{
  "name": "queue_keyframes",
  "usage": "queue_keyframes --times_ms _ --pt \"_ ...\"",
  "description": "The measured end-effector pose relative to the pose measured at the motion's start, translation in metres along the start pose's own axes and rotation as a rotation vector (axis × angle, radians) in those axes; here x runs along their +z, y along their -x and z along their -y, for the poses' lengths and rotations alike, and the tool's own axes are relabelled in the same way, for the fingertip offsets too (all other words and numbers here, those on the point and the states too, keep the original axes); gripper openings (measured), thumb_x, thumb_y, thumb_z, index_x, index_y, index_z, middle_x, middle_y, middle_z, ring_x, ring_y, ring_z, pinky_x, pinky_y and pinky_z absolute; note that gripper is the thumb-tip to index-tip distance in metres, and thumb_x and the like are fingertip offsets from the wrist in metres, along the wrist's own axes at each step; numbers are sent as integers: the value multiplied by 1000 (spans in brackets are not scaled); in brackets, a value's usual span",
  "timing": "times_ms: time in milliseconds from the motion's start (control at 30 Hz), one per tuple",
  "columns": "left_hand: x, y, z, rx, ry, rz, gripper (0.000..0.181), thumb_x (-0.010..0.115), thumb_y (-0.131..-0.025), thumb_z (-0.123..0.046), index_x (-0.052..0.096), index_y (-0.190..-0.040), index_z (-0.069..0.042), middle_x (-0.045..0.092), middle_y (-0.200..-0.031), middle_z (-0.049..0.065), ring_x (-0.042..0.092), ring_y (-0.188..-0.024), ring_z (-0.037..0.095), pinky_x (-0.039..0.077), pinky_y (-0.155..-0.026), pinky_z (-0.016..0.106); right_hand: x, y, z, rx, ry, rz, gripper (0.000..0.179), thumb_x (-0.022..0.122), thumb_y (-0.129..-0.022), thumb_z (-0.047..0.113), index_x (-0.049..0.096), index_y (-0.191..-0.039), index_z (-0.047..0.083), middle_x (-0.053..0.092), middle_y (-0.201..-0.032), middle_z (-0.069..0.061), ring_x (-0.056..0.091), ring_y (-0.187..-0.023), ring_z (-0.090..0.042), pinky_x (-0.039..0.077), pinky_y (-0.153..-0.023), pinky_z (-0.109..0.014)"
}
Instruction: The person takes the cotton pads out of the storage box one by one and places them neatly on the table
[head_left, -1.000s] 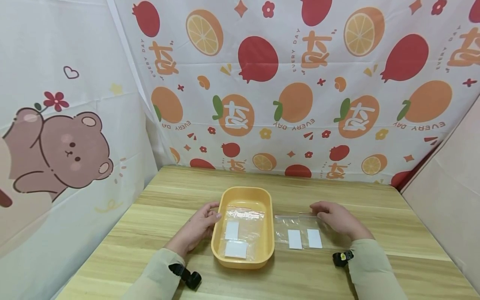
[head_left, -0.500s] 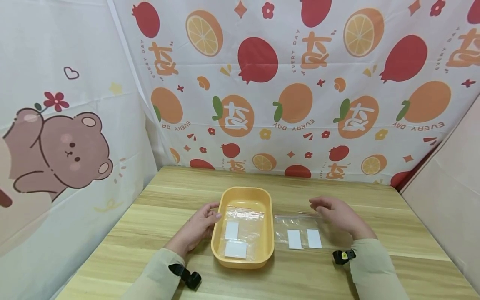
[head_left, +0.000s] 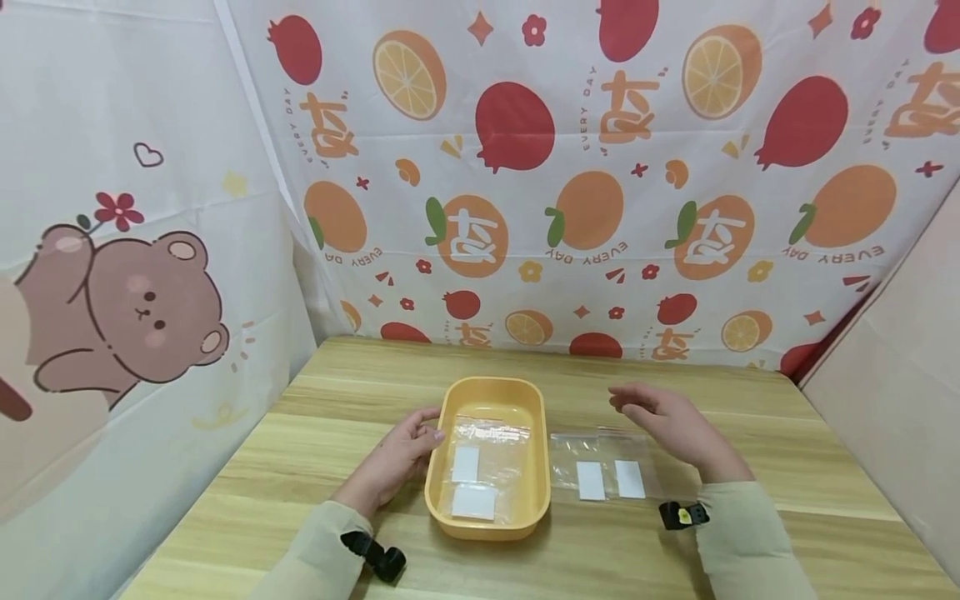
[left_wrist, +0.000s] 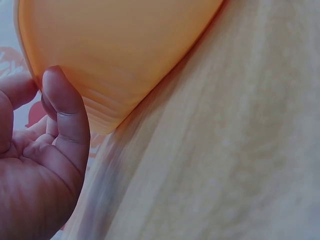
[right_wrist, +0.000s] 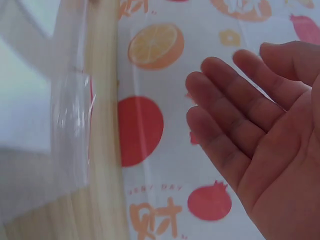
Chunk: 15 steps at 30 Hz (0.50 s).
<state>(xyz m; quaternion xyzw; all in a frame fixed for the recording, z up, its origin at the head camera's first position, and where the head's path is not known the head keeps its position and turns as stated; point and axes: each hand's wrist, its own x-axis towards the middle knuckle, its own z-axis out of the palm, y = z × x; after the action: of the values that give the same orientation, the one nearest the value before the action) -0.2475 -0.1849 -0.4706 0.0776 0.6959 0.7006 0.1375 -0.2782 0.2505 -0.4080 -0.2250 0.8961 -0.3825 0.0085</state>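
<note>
My left hand (head_left: pixel 401 457) holds the left rim of a yellow oblong tray (head_left: pixel 490 534), its thumb tip at the edge. In the left wrist view, the thumb and a curved finger meet the tray's rim (left_wrist: pixel 27 55). Inside the tray lie clear zip bags (head_left: pixel 504 462) with white rectangular pieces (head_left: pixel 473 502). To its right, clear zip bags (head_left: pixel 564 454) with white rectangles (head_left: pixel 590 481) lie flat on the table, partly overlapping. My right hand (head_left: pixel 675 421) hovers above their far right corner, holding nothing. Its fingers are loosely bent, palm facing the camera in the right wrist view.
Everything lies on a wood-grain table (head_left: pixel 360 367). Behind it hangs a fruit-print cloth (head_left: pixel 517 208), and a cloth with a bear print (head_left: pixel 157 308) hangs on the left. Black straps with small devices sit around both sleeves.
My right hand has risen away from the bags and drifted slightly back and to the left. The left hand, tray and bags have kept their places; the head view has tilted up slightly.
</note>
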Motion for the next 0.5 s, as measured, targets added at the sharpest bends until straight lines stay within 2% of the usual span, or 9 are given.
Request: queue_keyframes --times_ms 200,500 --pt "-4 -1 4 -7 4 -14 56 54 -106 -15 29 -154 -1 59 -116 25 66 -94 27 58 -76 38 22 -10 18 -46 -50 6 38 59 -104 21 57 -142 15 67 -123 0 65 -113 -20 52 -96 -43" --pt "-2 -2 4 10 6 7 58 54 -106 -16 27 -155 0 59 -117 24 66 -94 26 58 -77 38 57 -31 45 -59 -62 48 39 59 -103 24 59 -141 17 66 -129 2 60 -121 -20 49 -101 -48"
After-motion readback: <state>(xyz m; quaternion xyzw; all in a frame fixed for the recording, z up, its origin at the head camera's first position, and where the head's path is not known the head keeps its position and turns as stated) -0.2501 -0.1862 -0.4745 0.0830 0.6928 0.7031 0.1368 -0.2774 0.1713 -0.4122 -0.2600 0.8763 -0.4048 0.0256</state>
